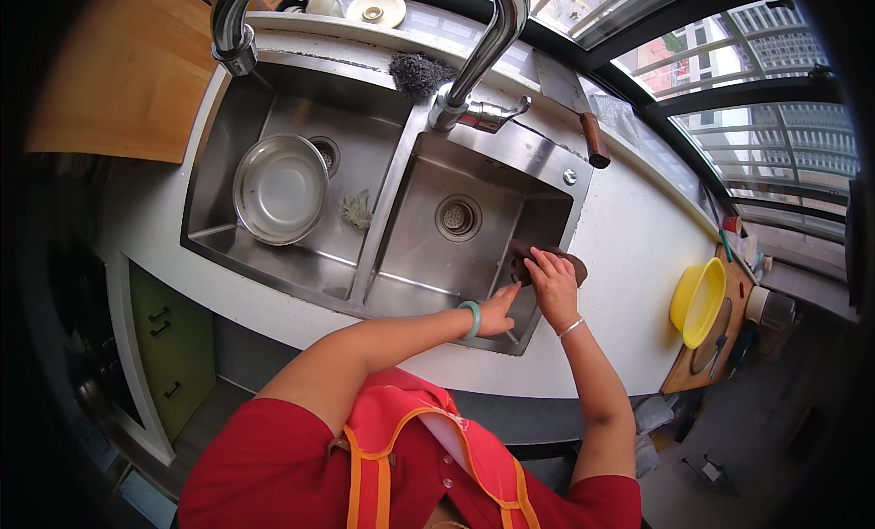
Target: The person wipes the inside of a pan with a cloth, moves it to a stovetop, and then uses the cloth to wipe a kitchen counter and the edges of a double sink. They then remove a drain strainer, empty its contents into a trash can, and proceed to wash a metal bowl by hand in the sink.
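My right hand [552, 279] rests on a dark brown cloth or similar soft piece [573, 264] at the right rim of the smaller basin of a stainless steel sink [427, 262]. My fingers lie over it; whether they grip it cannot be told. Beside it, my left hand [497, 310] reaches over the near right corner of that basin, fingers spread, fingertips at the dark piece's lower edge. A jade-coloured bangle circles my left wrist. In the larger left basin stand a metal bowl [281, 188] and a crumpled pale green rag [355, 210].
A chrome faucet [472, 64] rises behind the divider, with a steel wool scrubber [415, 76] beside it. A cleaver with a wooden handle [594, 140] lies by the window ledge. A yellow plastic basin [698, 303] stands at the right near a wooden board [735, 310].
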{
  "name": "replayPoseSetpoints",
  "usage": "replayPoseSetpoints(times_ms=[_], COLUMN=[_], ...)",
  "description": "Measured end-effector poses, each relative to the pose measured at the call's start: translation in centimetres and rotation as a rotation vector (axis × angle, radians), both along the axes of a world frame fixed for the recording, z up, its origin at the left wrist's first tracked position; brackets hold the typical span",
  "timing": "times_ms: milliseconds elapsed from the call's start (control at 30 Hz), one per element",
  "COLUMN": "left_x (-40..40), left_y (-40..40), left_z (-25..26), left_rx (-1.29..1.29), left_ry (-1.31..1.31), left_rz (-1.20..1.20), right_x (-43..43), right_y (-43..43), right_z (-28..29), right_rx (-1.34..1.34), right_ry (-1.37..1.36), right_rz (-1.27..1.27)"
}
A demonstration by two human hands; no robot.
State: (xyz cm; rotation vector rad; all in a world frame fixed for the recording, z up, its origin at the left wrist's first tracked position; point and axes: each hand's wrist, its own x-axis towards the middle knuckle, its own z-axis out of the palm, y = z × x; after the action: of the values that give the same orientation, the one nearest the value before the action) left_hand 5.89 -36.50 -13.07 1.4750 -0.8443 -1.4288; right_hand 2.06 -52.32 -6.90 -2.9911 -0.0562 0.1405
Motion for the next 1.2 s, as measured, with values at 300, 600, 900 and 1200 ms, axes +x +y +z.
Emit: replayPoseSetpoints(times_ms=[300,600,900,1200], left_x=[2.4,6.1,0.3,2.2], left_y=[-3.5,-3.5,-1.2,0.3], left_z=[-2.7,-7.2,-9.2,-1.5], left_rx=[-0.014,0.126,0.267,0.086], left_ry=[-0.022,-0.024,-0.139,0.033], left_rz=[0.016,0.097,-0.255,-0.472], right_x=[6.3,8.3,-2.0,-1.8], right_y=[-3.8,-5.6,4.0,5.3], right_z=[-2.3,-17.0,-12.8,-2.4], right_rx=[-0.397,-0.481,-0.202,-0.152], right_ry=[0.478,0.488,0.843,0.948], right_rz=[0.402,0.102,0.28,0.39])
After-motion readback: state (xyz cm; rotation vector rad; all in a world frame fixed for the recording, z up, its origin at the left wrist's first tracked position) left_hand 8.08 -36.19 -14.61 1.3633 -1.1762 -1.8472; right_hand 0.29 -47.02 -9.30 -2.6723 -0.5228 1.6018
